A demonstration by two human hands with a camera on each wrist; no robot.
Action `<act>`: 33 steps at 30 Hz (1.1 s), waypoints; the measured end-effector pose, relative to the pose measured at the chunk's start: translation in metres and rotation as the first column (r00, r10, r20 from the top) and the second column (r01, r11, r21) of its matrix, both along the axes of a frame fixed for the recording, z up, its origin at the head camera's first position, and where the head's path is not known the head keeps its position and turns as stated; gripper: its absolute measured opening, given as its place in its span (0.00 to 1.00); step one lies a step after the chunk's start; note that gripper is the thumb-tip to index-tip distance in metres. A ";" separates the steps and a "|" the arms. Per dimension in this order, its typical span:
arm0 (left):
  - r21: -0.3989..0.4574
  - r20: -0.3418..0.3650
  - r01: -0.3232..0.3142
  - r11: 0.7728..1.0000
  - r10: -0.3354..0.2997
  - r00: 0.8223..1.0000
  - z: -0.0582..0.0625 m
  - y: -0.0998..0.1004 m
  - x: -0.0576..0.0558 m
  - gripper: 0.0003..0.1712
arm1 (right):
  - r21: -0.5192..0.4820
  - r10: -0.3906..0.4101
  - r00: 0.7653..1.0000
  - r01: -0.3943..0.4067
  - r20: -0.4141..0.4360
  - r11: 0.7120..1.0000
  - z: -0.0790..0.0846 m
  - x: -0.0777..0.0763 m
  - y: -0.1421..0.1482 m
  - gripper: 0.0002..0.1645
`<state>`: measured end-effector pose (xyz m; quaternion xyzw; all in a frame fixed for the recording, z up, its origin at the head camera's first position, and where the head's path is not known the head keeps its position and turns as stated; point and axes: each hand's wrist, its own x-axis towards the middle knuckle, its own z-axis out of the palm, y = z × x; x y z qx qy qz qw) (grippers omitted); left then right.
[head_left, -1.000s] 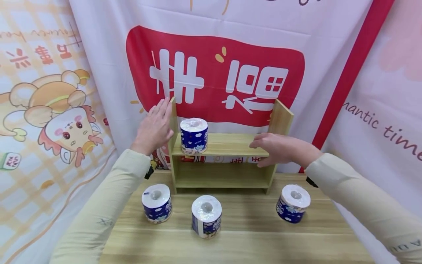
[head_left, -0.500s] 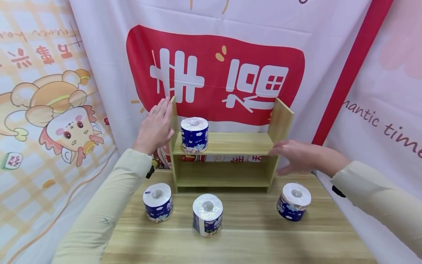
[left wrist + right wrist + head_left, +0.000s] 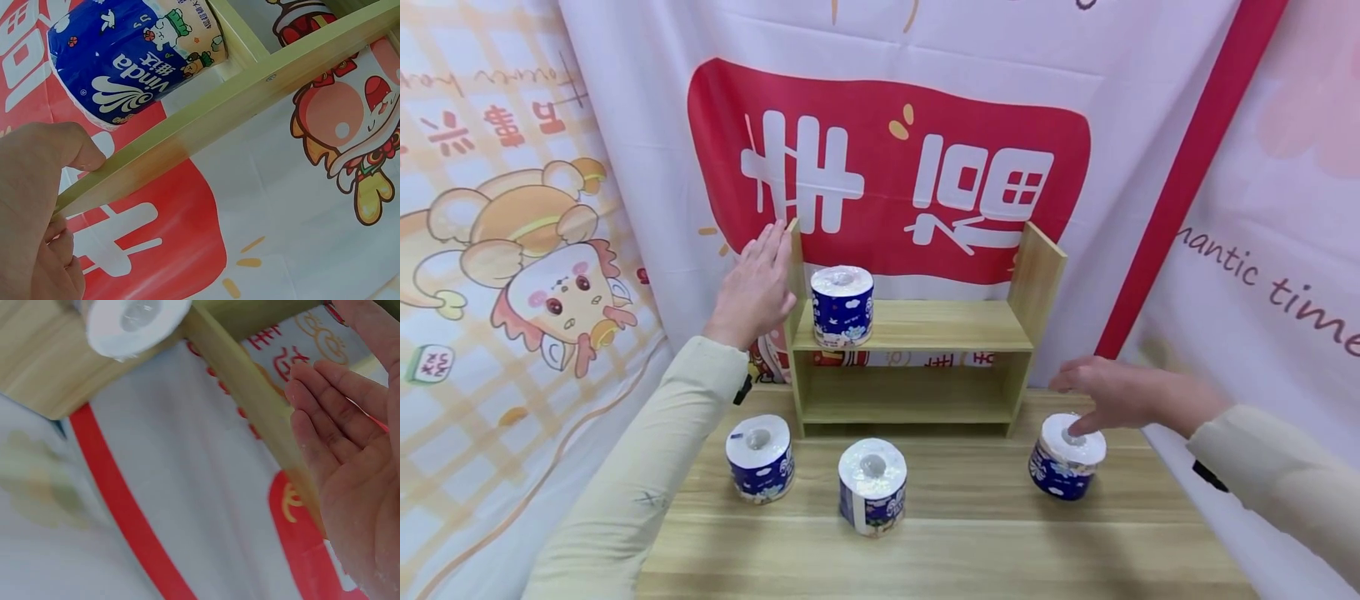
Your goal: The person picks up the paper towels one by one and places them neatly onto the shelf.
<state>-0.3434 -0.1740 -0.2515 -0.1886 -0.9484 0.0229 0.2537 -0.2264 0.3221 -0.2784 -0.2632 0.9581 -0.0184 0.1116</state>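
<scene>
The table holds three rolls near the shelf.

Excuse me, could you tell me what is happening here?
A person's left hand grips the left side panel of a small wooden shelf. Their open right hand is near the right toilet roll on the table, not gripping it. A left roll and a middle roll stand there too; a fourth roll is on the upper board.
</scene>
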 end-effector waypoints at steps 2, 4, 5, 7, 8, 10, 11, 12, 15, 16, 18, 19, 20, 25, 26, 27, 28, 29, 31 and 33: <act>-0.004 0.005 -0.006 1.000 0.006 1.000 0.000 -0.001 0.000 0.51 | -0.001 0.010 1.000 -0.010 -0.006 1.000 -0.008 0.000 0.007 0.40; -0.011 0.011 -0.011 1.000 0.011 1.000 0.001 -0.001 0.001 0.51 | -0.010 0.027 0.999 -0.027 -0.024 1.000 -0.016 0.001 0.014 0.38; -0.016 0.012 -0.013 1.000 0.014 1.000 0.001 -0.001 0.001 0.51 | -0.017 0.040 0.999 -0.041 -0.034 0.999 -0.020 0.001 0.017 0.38; -0.023 0.010 -0.019 1.000 0.020 1.000 0.002 -0.001 0.001 0.51 | -0.028 0.070 0.996 -0.072 -0.062 0.997 -0.029 0.000 0.023 0.36; -0.025 0.008 -0.022 0.999 0.022 1.000 0.002 -0.001 0.001 0.51 | -0.035 0.077 0.995 -0.079 -0.067 0.996 -0.032 0.000 0.025 0.35; -0.033 0.007 -0.028 0.999 0.029 1.000 0.002 -0.001 0.001 0.51 | -0.043 0.083 0.994 -0.086 -0.070 0.995 -0.040 -0.001 0.030 0.35; -0.034 0.008 -0.030 0.999 0.030 1.000 0.002 -0.001 0.002 0.52 | -0.045 0.085 0.994 -0.089 -0.071 0.995 -0.044 -0.001 0.032 0.35; -0.034 0.008 -0.031 0.999 0.031 0.999 0.002 -0.001 0.002 0.52 | -0.045 0.086 0.994 -0.089 -0.071 0.995 -0.048 -0.002 0.034 0.35; -0.034 0.014 -0.029 0.999 0.030 0.999 0.003 0.000 0.002 0.54 | -0.062 0.103 0.992 -0.107 -0.073 0.992 -0.060 -0.004 0.040 0.34; -0.034 0.014 -0.029 0.999 0.029 0.999 0.003 0.000 0.003 0.54 | -0.071 0.115 0.990 -0.121 -0.084 0.990 -0.065 -0.005 0.042 0.32; -0.034 0.011 -0.027 0.999 0.027 1.000 0.003 0.000 0.003 0.53 | -0.089 0.163 0.979 -0.174 -0.121 0.981 -0.072 -0.007 0.046 0.29; -0.036 0.009 -0.027 0.999 0.027 1.000 0.003 0.000 0.003 0.53 | -0.096 0.185 0.972 -0.200 -0.143 0.975 -0.076 -0.008 0.047 0.28; -0.034 0.006 -0.026 0.999 0.026 1.000 0.004 0.000 0.003 0.52 | -0.099 0.206 0.964 -0.225 -0.169 0.969 -0.079 -0.009 0.048 0.27; -0.033 -0.004 -0.032 0.999 0.032 0.999 0.005 -0.001 0.003 0.53 | -0.084 0.225 0.951 -0.247 -0.212 0.965 -0.092 -0.014 0.054 0.28; -0.032 -0.006 -0.034 0.999 0.033 0.999 0.005 -0.001 0.003 0.53 | -0.084 0.216 0.955 -0.237 -0.204 0.968 -0.094 -0.015 0.055 0.29; -0.032 -0.006 -0.034 0.999 0.034 0.999 0.005 -0.001 0.004 0.53 | -0.082 0.211 0.957 -0.231 -0.202 0.970 -0.097 -0.016 0.056 0.29; -0.033 -0.006 -0.035 0.999 0.035 0.999 0.005 -0.001 0.004 0.53 | -0.081 0.206 0.958 -0.225 -0.199 0.971 -0.100 -0.016 0.057 0.30; -0.035 -0.003 -0.036 0.999 0.036 0.999 0.005 -0.001 0.004 0.53 | -0.087 0.203 0.959 -0.223 -0.197 0.971 -0.103 -0.017 0.058 0.30; -0.035 0.004 -0.036 0.999 0.036 0.999 0.005 0.000 0.005 0.52 | -0.108 0.199 0.961 -0.222 -0.190 0.969 -0.109 -0.017 0.060 0.29; -0.039 0.011 -0.034 0.999 0.034 0.999 0.005 0.001 0.006 0.52 | -0.126 0.200 0.962 -0.225 -0.185 0.966 -0.116 -0.018 0.061 0.28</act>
